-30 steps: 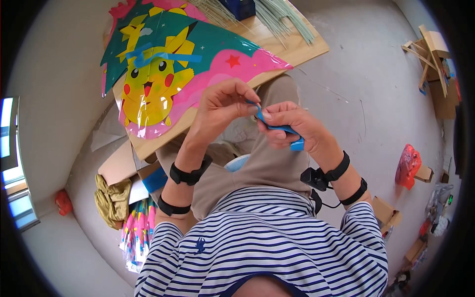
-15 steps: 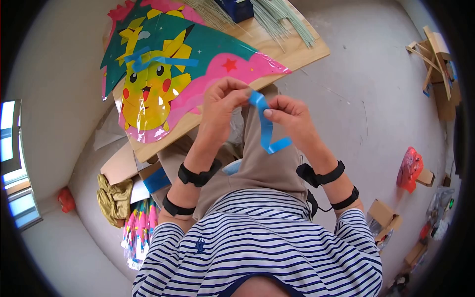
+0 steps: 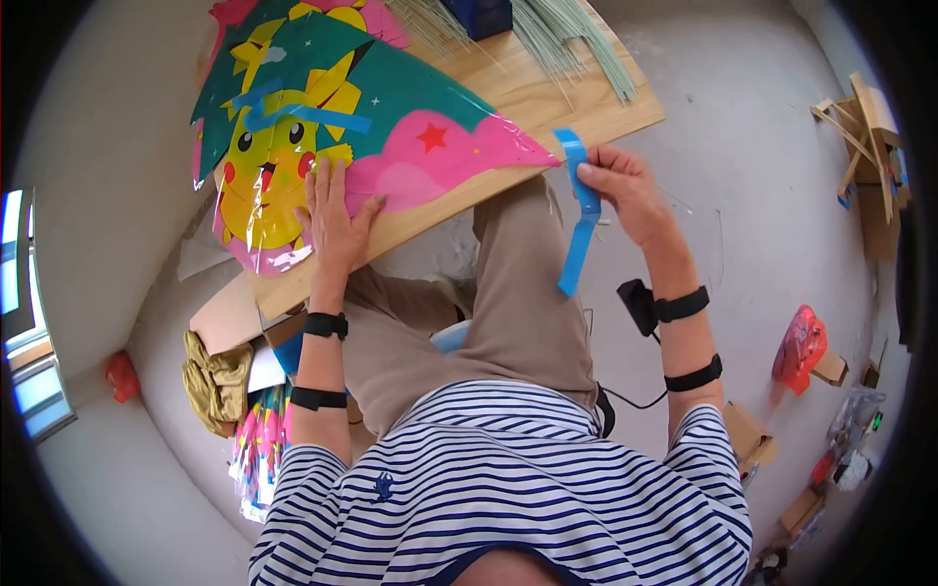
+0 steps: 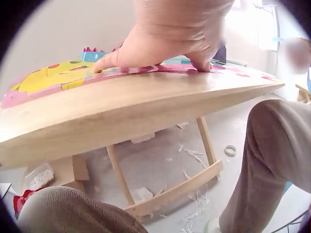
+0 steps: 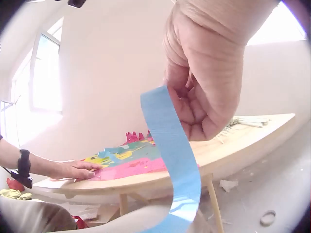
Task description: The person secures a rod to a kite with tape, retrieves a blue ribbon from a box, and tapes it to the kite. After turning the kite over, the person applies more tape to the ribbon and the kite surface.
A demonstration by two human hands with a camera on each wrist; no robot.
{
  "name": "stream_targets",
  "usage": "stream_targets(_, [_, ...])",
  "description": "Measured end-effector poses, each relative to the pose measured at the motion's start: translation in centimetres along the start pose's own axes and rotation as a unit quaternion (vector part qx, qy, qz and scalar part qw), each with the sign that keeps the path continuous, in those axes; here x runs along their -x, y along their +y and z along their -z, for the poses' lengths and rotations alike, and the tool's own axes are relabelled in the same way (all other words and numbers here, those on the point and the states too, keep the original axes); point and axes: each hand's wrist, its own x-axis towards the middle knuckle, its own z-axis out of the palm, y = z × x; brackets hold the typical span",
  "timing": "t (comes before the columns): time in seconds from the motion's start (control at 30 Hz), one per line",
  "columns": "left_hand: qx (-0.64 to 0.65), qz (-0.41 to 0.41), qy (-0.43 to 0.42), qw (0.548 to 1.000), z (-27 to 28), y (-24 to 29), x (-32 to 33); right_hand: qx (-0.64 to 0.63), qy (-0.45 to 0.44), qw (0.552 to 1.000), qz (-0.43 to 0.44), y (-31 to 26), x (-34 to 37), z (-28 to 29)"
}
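Right hand [image 3: 630,195] pinches tape [image 3: 588,205] (left hand [image 3: 337,225] touches sheet [image 3: 391,127])

The wooden desk [image 3: 528,98] supports 1 printed glossy sheet [image 3: 391,88], thin pale sticks [image 3: 572,44] and 1 dark-blue box [image 3: 481,16].

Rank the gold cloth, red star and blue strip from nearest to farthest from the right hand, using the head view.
1. Blue strip: pinched in the right hand.
2. Red star: left of it, on the printed sheet.
3. Gold cloth: much farther left, lower in view.
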Motion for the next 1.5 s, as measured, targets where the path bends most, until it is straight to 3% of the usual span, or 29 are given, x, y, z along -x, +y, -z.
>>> stream_targets(0.13, [-0.005,-0.005,0.018,1.0,-1.3,-1.3,-1.3,0.063,-0.076,0.995,0.0,-1.0,-1.6,-0.4])
stream_targets(0.23, [-0.01,0.01,0.02,1.0,-2.0,-1.6,-2.3,0.045,-0.107,0.992,-0.051,1.1,-4.0,-1.5])
stream_targets(0.4, [-0.007,0.026,0.024,0.999,-2.0,-1.1,-2.9,0.101,-0.07,0.987,-0.103,4.3,-6.9,-1.9])
stream_targets(0.5, [0.024,-0.015,0.064,0.998,-1.6,0.7,-2.2,0.142,-0.043,0.983,-0.109,4.2,-7.6,-1.8])
stream_targets(0.6, [0.129,-0.15,0.04,0.979,-1.1,5.9,-1.0,0.166,-0.036,0.978,-0.119,4.5,-8.5,-1.8])
stream_targets(0.7, [0.152,-0.239,-0.018,0.959,0.0,11.9,-0.4,0.178,-0.013,0.977,-0.114,4.3,-9.0,-2.1])
stream_targets(0.8, [0.206,-0.262,-0.046,0.942,-1.5,13.9,-0.7,0.209,0.007,0.97,-0.125,4.0,-9.4,-2.7])
stream_targets(1.13, [0.181,-0.286,-0.083,0.937,-2.8,15.5,-1.2,0.268,0.016,0.954,-0.134,3.9,-9.9,-2.9])
stream_targets(1.5, [0.178,-0.281,-0.085,0.939,-3.0,16.2,-1.0,0.239,0.01,0.96,-0.147,3.6,-9.8,-2.8])
